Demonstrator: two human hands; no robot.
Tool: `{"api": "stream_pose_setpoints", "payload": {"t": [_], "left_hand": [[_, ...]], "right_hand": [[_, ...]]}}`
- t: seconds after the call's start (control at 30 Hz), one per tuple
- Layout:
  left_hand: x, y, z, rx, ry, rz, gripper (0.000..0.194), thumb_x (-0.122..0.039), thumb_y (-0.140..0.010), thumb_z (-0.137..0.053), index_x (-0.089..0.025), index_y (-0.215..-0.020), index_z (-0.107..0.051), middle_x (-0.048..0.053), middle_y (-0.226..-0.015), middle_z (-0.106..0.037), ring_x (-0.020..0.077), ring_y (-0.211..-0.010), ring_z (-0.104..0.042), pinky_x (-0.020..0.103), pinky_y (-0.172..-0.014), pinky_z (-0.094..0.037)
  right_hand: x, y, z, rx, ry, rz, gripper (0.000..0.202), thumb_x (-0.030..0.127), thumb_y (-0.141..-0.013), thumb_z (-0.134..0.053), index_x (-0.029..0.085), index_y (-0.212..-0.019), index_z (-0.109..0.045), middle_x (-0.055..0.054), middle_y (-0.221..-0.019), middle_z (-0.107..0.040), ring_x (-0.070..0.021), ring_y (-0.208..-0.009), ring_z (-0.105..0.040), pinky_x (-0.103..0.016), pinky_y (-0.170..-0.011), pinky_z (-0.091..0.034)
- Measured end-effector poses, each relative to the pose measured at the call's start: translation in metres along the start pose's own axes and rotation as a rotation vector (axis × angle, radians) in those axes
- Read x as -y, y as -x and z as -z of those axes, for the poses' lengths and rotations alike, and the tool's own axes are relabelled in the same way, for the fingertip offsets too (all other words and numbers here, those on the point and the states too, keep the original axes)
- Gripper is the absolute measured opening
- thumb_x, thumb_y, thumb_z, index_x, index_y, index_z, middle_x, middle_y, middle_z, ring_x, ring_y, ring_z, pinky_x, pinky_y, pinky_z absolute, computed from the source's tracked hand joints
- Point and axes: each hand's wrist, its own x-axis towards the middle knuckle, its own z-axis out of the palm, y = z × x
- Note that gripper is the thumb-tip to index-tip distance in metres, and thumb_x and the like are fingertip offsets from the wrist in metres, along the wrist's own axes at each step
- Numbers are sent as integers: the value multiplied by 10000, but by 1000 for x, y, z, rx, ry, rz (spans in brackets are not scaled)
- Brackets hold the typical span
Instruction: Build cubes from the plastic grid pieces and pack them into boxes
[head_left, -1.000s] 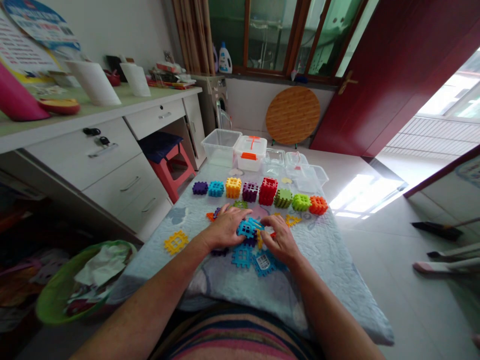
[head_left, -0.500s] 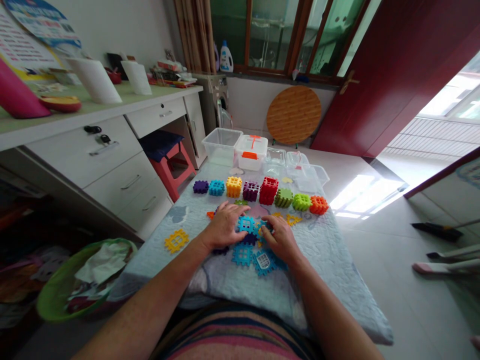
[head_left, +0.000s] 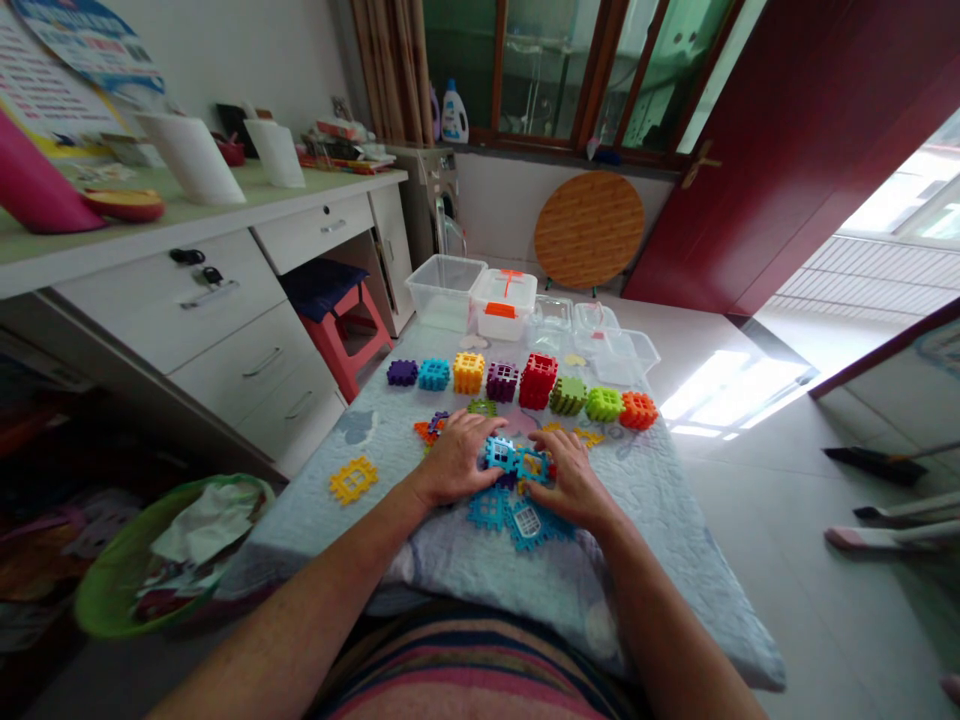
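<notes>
My left hand (head_left: 459, 457) grips a light blue square piece (head_left: 500, 453) with a window pattern, thumb below and fingers above. Another light blue piece (head_left: 532, 466) is held between the thumb and fingers of my right hand (head_left: 571, 476). The two pieces meet edge to edge over the cloth. Beneath them lie more blue pieces (head_left: 489, 509), one with a white grid window (head_left: 526, 519), and a dark purple piece that is mostly covered. Orange and purple pieces (head_left: 430, 428) are beside my left hand, and yellow pieces (head_left: 589, 438) lie behind my right.
A row of coloured block stacks (head_left: 538, 381) crosses the cloth-covered table (head_left: 337, 540). Behind it stand clear bins (head_left: 446, 292) and a lidded box (head_left: 504, 305). One yellow square (head_left: 353, 481) lies at the left. A green basket (head_left: 105, 610) is on the floor.
Both hands have shifted slightly to the right. The two light blue pieces are tilted differently and show more clearly, side by side. More of the orange and purple pieces is uncovered.
</notes>
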Motion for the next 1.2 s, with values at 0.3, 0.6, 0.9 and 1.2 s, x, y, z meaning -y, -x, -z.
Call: {"api": "stream_pose_setpoints", "payload": {"t": [0.3,0.6,0.9,1.2], "left_hand": [[15,7,-11,78,35,-21,986,-628,-628,-773,-191,-1422,-384,151,-1397,-508,337,-1311,-416,514,-1127,-259],[8,2,-2,174,13,-16,792,-393,-718,-755,-168,-1398,-416,154,-1361,-530,303,-1287,-449,463,-1109,-338],[0,-7,-1,242,-16,-6,776,-353,-703,-747,-184,-1385,-417,140,-1283,-583,313,-1211,-515,443,-1046,-397],[-1,-11,1,247,-24,-10,685,-323,-708,-721,-212,-1334,-464,110,-1204,-626,304,-1145,-563,424,-986,-431]], "right_hand": [[6,-14,-13,-54,-183,103,546,258,-743,-740,235,-1234,-504,-72,-1122,-589,-246,-1046,-557,-415,-913,-450],[9,-13,-14,-3,-50,110,619,304,-736,-748,232,-1298,-500,-95,-1161,-617,-288,-1055,-535,-443,-907,-414],[9,-8,-13,-7,-48,83,629,262,-745,-711,230,-1327,-476,-79,-1143,-647,-274,-1026,-538,-423,-898,-406],[8,-8,-12,-1,-21,72,681,246,-712,-711,238,-1347,-468,-83,-1157,-647,-284,-1028,-529,-444,-897,-413]]}}
